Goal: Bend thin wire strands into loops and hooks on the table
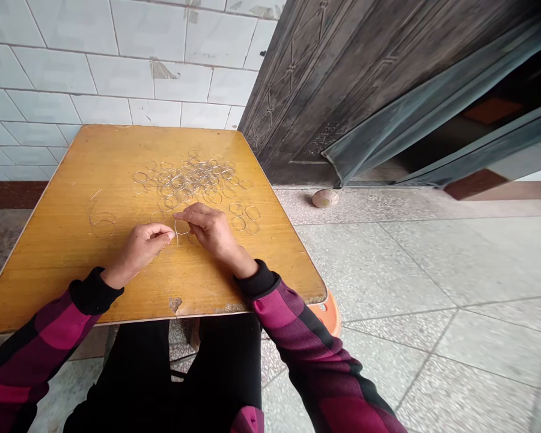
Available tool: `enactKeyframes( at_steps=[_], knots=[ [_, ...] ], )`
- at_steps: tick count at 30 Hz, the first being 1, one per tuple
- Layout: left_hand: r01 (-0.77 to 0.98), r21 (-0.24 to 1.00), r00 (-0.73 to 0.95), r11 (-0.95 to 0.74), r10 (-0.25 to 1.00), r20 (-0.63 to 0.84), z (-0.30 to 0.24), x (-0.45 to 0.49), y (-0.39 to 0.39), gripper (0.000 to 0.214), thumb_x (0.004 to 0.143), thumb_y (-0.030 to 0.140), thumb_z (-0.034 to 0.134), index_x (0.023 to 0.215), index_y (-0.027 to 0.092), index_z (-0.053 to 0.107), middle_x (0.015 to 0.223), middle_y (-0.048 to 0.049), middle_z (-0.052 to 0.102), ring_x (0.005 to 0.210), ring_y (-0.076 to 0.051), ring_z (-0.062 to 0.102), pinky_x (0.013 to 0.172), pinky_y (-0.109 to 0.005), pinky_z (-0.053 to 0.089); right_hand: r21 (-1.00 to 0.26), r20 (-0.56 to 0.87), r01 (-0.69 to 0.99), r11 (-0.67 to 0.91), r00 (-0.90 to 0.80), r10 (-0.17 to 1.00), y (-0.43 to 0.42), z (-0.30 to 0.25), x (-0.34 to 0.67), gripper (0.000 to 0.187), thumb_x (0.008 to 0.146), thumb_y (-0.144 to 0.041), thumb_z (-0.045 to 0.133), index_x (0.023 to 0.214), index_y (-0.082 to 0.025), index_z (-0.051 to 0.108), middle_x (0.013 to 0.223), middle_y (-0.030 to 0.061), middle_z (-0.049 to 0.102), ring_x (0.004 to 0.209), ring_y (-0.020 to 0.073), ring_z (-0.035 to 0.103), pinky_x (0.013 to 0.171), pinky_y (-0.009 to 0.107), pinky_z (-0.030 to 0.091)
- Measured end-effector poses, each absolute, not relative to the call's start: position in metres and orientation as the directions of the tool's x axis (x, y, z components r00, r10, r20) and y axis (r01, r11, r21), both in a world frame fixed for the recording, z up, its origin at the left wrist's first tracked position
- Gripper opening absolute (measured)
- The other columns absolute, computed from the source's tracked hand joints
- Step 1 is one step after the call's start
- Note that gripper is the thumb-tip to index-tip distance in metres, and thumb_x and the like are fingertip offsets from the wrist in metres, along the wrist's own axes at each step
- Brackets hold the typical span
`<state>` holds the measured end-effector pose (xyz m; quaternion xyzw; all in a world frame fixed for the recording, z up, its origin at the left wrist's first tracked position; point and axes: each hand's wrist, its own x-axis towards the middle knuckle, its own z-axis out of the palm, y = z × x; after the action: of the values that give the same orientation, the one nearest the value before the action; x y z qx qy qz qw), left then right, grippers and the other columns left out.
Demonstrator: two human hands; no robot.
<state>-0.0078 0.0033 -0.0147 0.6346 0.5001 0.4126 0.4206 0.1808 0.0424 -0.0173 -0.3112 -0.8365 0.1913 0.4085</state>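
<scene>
A heap of thin silvery wire rings (189, 183) lies on a yellow wooden tabletop (117, 162), spread around its middle. My left hand (139, 249) and my right hand (211, 231) are close together just in front of the heap, with their fingertips pinched. Between them is a single thin wire ring (179, 228), with a short straight end hanging down by my left fingertips. Several separate rings (246, 213) lie to the right of my right hand. A looser wire loop (103, 224) rests farther left.
The table's front edge has chipped veneer (175, 305). An orange stool rim (329, 313) shows beyond its right corner. Behind stand a white tiled wall (117, 75) and a dark metal door (324, 78). A small worn ball (325, 198) sits on the speckled stone floor (388, 270).
</scene>
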Motion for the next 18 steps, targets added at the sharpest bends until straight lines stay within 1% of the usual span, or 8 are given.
enactKeyframes(
  at_steps=[5,8,10,14,18],
  knots=[
    [0.310,0.942,0.166,-0.130,0.983,0.081,-0.0144,-0.0075,0.0028,0.019,0.076,0.032,0.060,0.066,0.017,0.064,0.058,0.0009,0.053,0.054,-0.011,0.045,0.050,-0.024,0.033,-0.472,0.604,0.407,0.782,-0.497,0.623,0.0440,-0.0228,0.1812,0.044,0.085,-0.001,0.041,0.107,-0.023,0.072,0.097,0.0045,0.065,0.085,0.0131,0.061,0.073,0.025,0.049],
    [0.327,0.937,0.180,-0.121,0.982,0.064,-0.0131,-0.0076,0.0023,0.019,0.076,0.032,0.059,0.067,0.017,0.063,0.058,0.0014,0.052,0.054,-0.011,0.044,0.049,-0.023,0.033,-0.411,0.640,0.427,0.805,-0.493,0.589,0.0455,-0.0261,0.1813,0.041,0.085,0.000,0.042,0.107,-0.020,0.071,0.097,0.0050,0.066,0.086,0.0129,0.062,0.072,0.023,0.050],
    [0.326,0.938,0.183,-0.120,0.981,0.062,-0.0126,-0.0076,0.0021,0.019,0.076,0.033,0.059,0.067,0.017,0.063,0.058,0.0016,0.052,0.054,-0.011,0.044,0.049,-0.023,0.033,-0.384,0.640,0.453,0.805,-0.498,0.586,0.0458,-0.0271,0.1812,0.039,0.087,-0.001,0.043,0.107,-0.020,0.071,0.098,0.0052,0.066,0.086,0.0129,0.063,0.071,0.023,0.050],
    [0.313,0.941,0.184,-0.131,0.980,0.075,-0.0125,-0.0073,0.0018,0.019,0.076,0.033,0.059,0.068,0.016,0.064,0.058,0.0017,0.052,0.054,-0.010,0.044,0.049,-0.023,0.034,-0.348,0.633,0.484,0.803,-0.510,0.582,0.0449,-0.0265,0.1815,0.038,0.087,-0.001,0.044,0.109,-0.019,0.070,0.098,0.0057,0.066,0.085,0.0138,0.063,0.070,0.023,0.049],
    [0.322,0.938,0.179,-0.128,0.981,0.072,-0.0119,-0.0069,0.0014,0.019,0.076,0.033,0.059,0.068,0.017,0.064,0.058,0.0016,0.052,0.054,-0.011,0.045,0.049,-0.022,0.034,-0.352,0.649,0.469,0.810,-0.501,0.572,0.0436,-0.0237,0.1819,0.039,0.087,0.000,0.042,0.108,-0.019,0.069,0.096,0.0058,0.065,0.084,0.0137,0.063,0.070,0.024,0.049]
  ],
)
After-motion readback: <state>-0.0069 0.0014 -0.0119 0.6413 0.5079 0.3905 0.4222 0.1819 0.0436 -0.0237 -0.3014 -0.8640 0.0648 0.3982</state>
